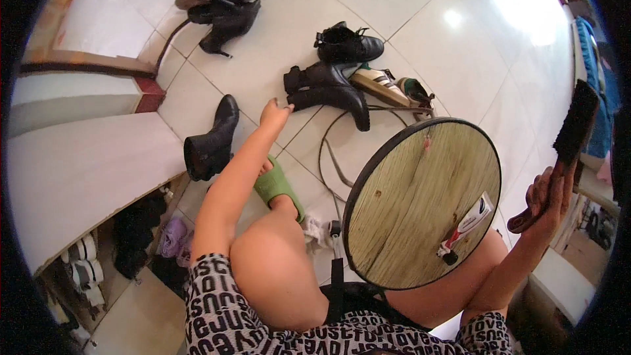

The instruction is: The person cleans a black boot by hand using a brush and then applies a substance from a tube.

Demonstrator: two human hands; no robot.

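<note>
My left hand (277, 117) reaches down to the shaft end of a black leather boot (325, 96) lying on its side on the tiled floor. Its fingertips are at the boot's edge; whether they grip it is unclear. In my right hand (547, 199), raised at the right, is a shoe brush (577, 118) with dark bristles and a wooden handle. Between the hands stands a small round table (394, 202) with a wood-grain top. On it lies a squeezed white and red tube (475, 217) with a black cap.
Another black boot (212, 145) is on the floor at the left. Past the lying boot are a black lace-up shoe (350, 44) and white-and-green sneakers (379, 84). A cable (320, 153) loops beside the table. Heeled black boots (229, 24) lie farther off. A white counter (93, 167) borders the left.
</note>
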